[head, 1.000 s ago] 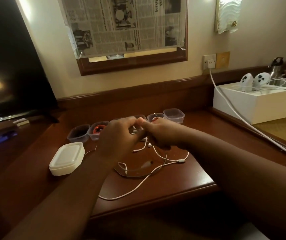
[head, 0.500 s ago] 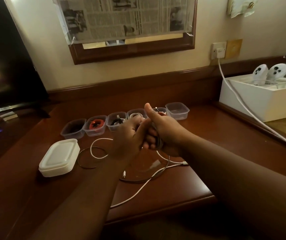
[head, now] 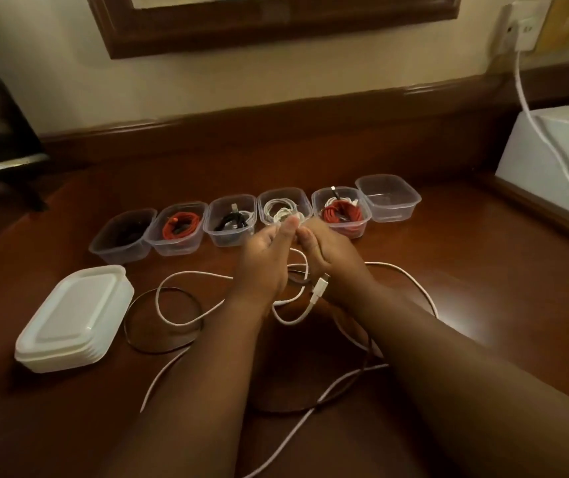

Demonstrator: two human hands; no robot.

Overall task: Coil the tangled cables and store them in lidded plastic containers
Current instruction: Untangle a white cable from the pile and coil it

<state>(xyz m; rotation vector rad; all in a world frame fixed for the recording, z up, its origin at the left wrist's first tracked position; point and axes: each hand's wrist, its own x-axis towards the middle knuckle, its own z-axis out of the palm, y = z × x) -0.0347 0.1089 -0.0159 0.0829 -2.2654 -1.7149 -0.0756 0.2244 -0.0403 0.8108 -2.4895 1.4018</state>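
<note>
Dark wooden desk point(head: 448, 270) carried six open containers point(head: 285, 207), stacked lids point(head: 72, 319) beside, left hand point(head: 266, 260) and right hand point(head: 331, 253) together pinched a white cable point(head: 179, 298), fingers curled.

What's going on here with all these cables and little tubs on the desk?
A person is sorting cables at a wooden desk. Both hands, the left hand and the right hand, are together over the middle of the desk working a white cable that trails in loose loops across the wood, with a dark cable looped beside it. Behind them stand six clear containers in a row; five hold coiled cables, the rightmost container is empty. All are unlidded; the stack of lids waits at left.
</note>
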